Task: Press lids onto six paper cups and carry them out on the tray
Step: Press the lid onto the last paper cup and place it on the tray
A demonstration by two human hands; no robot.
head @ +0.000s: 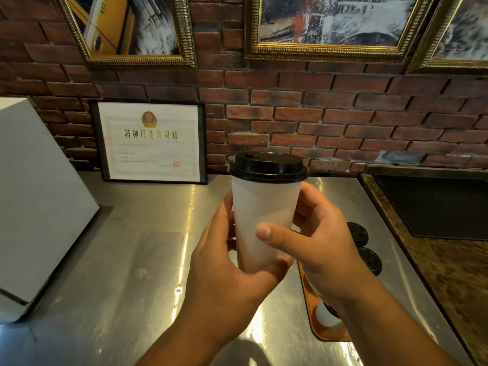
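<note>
Where the brick wall [343,122] rises at the far side, a steel counter [132,247] runs beneath it, shiny with streaks of reflected light. On the left of the counter sits a big white box [34,194], and on the right is a brown mottled ledge [435,273] with a dark recessed panel [435,204]. Gold-framed pictures [330,22] hang high on the wall, and a black-framed certificate [149,141] leans against the bricks at the far edge of the counter.

An orange-brown tray [314,326] lies near and to the right, mostly hidden by the right forearm. The left hand [224,273] grips the paper cup [264,212] from the left, thumb curled across its base. The right hand [322,249] holds it from the right, thumb laid on the near face and fingers wrapped behind.

This cup is held upright above the middle of the counter. It is tall, plain matte white and tapers toward the bottom. Its black lid [266,165] sits level all round, domed, with a raised rim and a small sip opening at the far left.

Two more black lids [357,233] show beyond the right hand, and a white cup body [326,317] stands on the tray under the wrist.
</note>
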